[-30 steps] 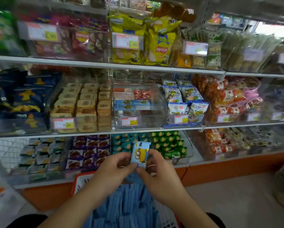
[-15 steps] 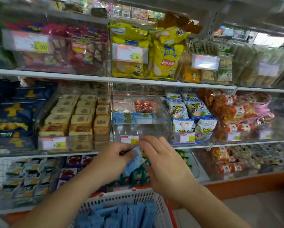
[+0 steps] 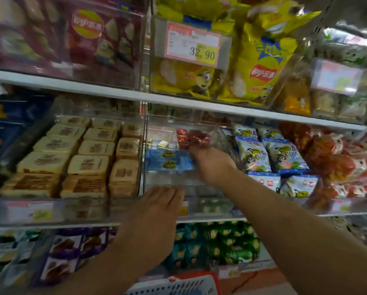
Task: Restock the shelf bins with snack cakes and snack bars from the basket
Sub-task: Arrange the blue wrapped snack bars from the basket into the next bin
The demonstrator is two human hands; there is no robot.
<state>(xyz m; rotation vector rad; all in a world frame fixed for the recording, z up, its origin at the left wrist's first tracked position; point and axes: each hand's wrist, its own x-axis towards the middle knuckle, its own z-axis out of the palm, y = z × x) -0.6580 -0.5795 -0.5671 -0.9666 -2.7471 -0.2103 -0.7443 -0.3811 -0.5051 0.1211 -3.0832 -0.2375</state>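
Head view, left to right: tan sandwich cakes (image 3: 87, 158) fill their clear bin to its front wall. Next comes the clear centre bin (image 3: 169, 182), whose front half is bare floor. The left hand (image 3: 157, 209) rests on its front rim, fingers straight and holding nothing. Blue snack cakes (image 3: 167, 160) lie flat at mid-depth, long axes running left-right (printed faces up). The right hand (image 3: 210, 162) reaches over the rim to the packs' right end; its fingertips are hidden, so its grip cannot be told. Red-wrapped snacks (image 3: 193, 137) sit behind. The basket (image 3: 178, 286) rim shows at bottom centre.
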